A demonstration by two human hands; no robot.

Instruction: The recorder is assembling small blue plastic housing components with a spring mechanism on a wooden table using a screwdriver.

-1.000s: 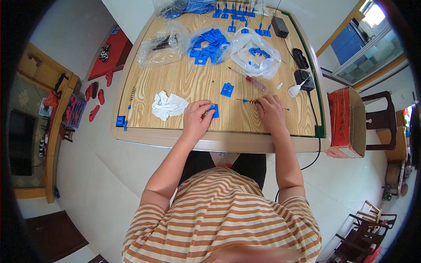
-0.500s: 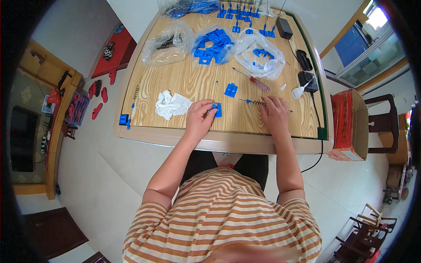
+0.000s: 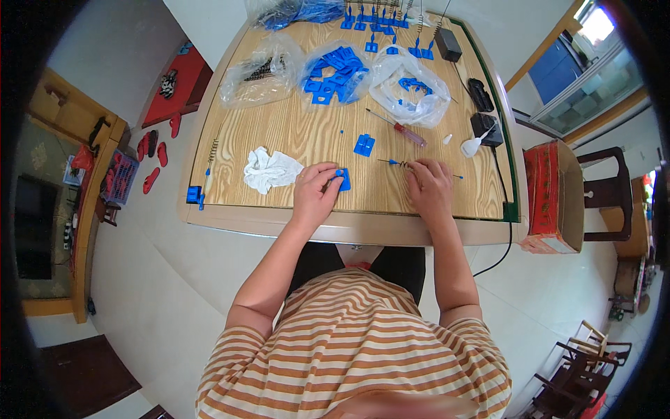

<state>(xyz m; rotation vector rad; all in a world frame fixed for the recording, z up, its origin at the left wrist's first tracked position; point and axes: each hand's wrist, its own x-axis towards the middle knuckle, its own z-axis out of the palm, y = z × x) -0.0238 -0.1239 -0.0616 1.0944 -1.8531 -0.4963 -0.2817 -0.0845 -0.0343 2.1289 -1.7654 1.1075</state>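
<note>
My left hand [image 3: 315,192] is closed at the table's near edge, thumb and fingers pinching a small blue plastic plate [image 3: 345,183] with a rounded blue knob on it. To the right, my right hand [image 3: 430,184] has its fingers curled over a thin dark rod with a coil spring [image 3: 399,163] and blue ends. Most of the coil is under the fingers, and the rod's tip sticks out on the right. Between and beyond my hands lies a flat blue plastic plate [image 3: 363,145]. A screwdriver [image 3: 410,136] with a reddish clear handle rests farther back.
A crumpled white cloth [image 3: 271,170] lies left of my left hand. Farther back are bags of springs [image 3: 259,70], blue plates [image 3: 335,77] and small blue parts [image 3: 412,89]. Several upright spring assemblies [image 3: 373,31] stand at the far edge. A white squeeze bottle [image 3: 472,146] stands right.
My right hand has shifted slightly left along the spring rod, its fingers more curled and covering more of the coil. My left hand keeps its pinch on the blue plate. The view has shifted slightly.
</note>
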